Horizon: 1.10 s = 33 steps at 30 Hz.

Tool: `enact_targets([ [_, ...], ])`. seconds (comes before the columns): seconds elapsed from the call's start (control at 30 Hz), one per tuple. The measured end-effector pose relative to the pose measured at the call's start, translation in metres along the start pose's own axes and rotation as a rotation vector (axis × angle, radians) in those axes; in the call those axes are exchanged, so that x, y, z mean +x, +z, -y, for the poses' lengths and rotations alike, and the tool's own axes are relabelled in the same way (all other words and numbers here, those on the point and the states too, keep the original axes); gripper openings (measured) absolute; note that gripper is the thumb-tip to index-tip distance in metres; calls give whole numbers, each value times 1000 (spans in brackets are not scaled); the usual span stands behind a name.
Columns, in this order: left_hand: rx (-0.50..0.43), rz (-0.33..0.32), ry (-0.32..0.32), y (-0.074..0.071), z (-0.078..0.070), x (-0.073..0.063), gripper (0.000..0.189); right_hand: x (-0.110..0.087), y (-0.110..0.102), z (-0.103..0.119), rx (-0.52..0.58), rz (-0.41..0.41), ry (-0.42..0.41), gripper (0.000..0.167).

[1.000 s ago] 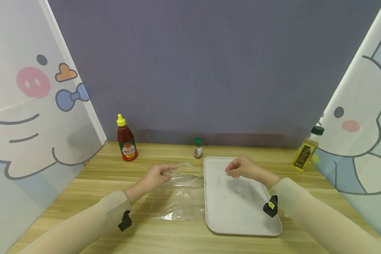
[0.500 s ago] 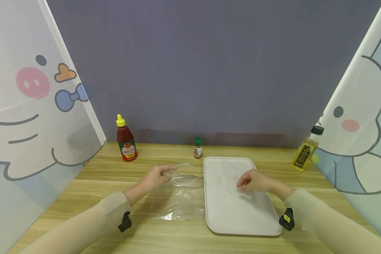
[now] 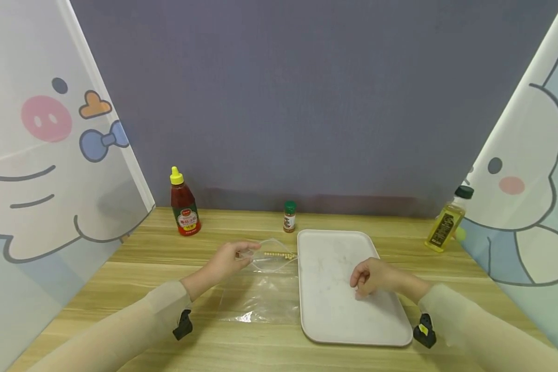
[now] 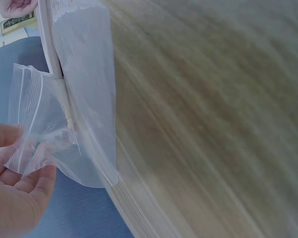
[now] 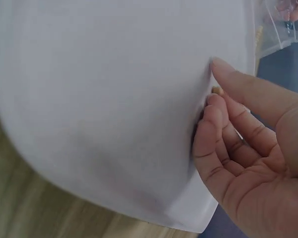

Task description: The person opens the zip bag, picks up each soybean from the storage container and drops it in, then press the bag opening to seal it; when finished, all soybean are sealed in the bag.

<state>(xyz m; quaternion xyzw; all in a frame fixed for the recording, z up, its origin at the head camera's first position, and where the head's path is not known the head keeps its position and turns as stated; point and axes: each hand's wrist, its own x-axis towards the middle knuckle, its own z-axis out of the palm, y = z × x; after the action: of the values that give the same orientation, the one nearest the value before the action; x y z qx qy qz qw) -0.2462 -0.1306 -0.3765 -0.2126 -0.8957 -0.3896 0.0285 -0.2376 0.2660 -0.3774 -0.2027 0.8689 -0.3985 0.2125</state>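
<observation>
My left hand (image 3: 229, 257) holds a clear zip bag (image 3: 260, 297) at its mouth, thumb on one side and fingers on the other; the mouth gapes. Several small yellow beans (image 3: 274, 253) show in a row within the bag's opening. My right hand (image 3: 373, 277) is low over the white tray (image 3: 327, 315). In the right wrist view one small yellow bean (image 5: 217, 90) sits by the fingertips, under the thumb (image 5: 238, 79). The thumb stands apart from the bent fingers there.
A ketchup bottle (image 3: 185, 212) stands at the back left. A small green-capped spice jar (image 3: 290, 217) is behind the tray's left corner. An oil bottle (image 3: 446, 225) stands at the back right. A grey panel (image 3: 279, 103) closes off the table's far side.
My right hand has come down and toward me, and to the right, over the tray; its thumb has parted from the fingers. The left hand and bag stay still.
</observation>
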Motion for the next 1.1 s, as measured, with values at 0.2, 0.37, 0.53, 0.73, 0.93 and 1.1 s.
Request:
enact_targets([
  [0.2, 5, -3, 21, -2, -1, -1, 37, 1, 3, 3, -31, -23, -34, 17],
  [0.37, 11, -5, 30, -3, -3, -1, 37, 0, 3, 5, -79, -34, -35, 10],
  [0.53, 16, -8, 15, -2, -3, -1, 37, 0, 2, 5, -101, -32, -70, 7],
  [0.73, 22, -8, 18, -2, -2, -2, 36, 2, -2, 6, -97, -36, -84, 5],
  [0.93, 19, -1, 25, -2, -2, -2, 35, 13, -7, 15, -55, -52, -97, 9],
  [1.1, 17, -1, 25, -1, -1, -3, 36, 24, -7, 31, 3, -56, -100, 14],
])
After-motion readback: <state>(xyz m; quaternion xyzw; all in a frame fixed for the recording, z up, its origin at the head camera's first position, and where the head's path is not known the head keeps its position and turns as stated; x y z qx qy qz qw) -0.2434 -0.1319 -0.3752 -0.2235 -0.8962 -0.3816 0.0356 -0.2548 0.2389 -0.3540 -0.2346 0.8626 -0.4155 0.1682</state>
